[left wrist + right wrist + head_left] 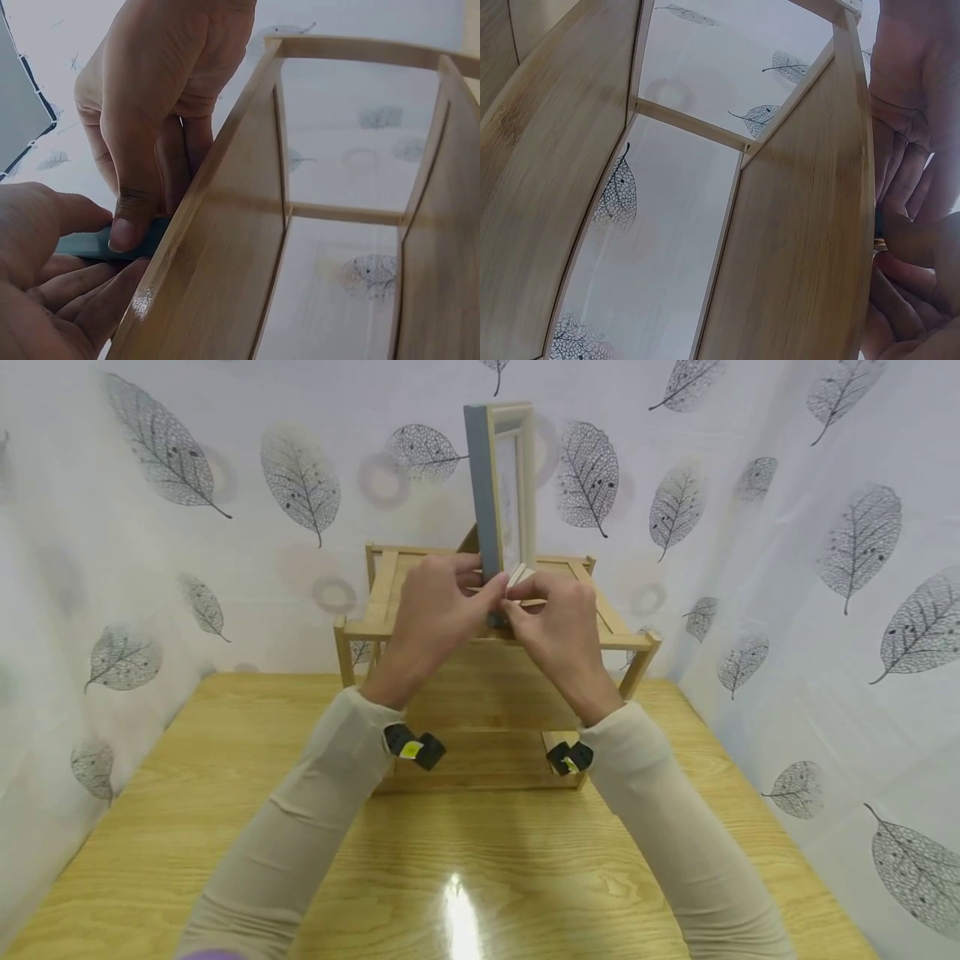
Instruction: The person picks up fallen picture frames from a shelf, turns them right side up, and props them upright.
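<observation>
A picture frame (483, 493) with a blue-grey side and a cream front border stands upright on the top of a wooden rack (637, 642), turned so that its side faces me. My left hand (438, 614) grips the frame's lower end from the left, thumb along the side. Opposite it, my right hand (558, 618) pinches the same lower corner, and the two hands' fingertips meet there. A pale strip by the right fingers is too small to make out. In the left wrist view, fingers press on the frame's blue side (94, 245). The right wrist view mostly hides the frame behind fingers.
The rack stands on a wood-grain table (247, 760), with slatted shelves and side posts. Behind and beside it hangs a white curtain (300, 577) printed with leaves. A brown piece (468, 539) sticks out behind the frame.
</observation>
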Motion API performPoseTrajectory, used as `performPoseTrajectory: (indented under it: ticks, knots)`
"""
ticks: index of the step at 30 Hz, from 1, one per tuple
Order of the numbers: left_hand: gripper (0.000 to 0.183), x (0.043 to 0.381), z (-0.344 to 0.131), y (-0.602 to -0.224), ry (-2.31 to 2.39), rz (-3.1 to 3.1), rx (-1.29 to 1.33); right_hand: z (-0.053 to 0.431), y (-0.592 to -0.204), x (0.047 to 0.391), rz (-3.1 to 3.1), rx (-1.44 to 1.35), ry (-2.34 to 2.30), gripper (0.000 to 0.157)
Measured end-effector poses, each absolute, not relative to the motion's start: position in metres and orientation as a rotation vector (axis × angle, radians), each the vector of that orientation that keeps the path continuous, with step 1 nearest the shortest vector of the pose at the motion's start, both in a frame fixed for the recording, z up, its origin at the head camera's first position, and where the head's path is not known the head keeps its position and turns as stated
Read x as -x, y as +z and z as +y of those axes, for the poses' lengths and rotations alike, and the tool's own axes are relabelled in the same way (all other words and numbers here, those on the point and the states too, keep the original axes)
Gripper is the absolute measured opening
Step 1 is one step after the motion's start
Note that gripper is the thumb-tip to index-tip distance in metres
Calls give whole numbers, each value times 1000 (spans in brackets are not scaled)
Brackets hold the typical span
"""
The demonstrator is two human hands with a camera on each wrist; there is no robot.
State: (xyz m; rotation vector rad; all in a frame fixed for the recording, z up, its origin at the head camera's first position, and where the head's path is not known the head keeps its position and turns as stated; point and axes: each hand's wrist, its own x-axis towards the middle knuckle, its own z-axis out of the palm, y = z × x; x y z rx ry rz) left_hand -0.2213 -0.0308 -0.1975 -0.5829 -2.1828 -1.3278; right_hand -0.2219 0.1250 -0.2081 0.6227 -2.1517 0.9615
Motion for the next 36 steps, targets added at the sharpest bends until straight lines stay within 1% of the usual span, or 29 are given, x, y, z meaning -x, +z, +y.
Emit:
performPoseTrajectory:
  ticks: [15, 25, 32, 36]
  knots:
    - [26, 222, -39, -196, -1334, -2209, 555, 136, -208, 221, -2067, -703, 1066, 25]
    - [31, 222, -43, -195, -1345, -2249, 548, 144, -206, 225, -2115, -580, 1111, 29]
    - [33, 223, -45, -196, -1336, -2276, 551, 150, -205, 228, -2154, -517, 1126, 44]
    - [33, 222, -46, -196, -1339, -2270, 564, 152, -205, 228, -2178, -471, 1119, 48]
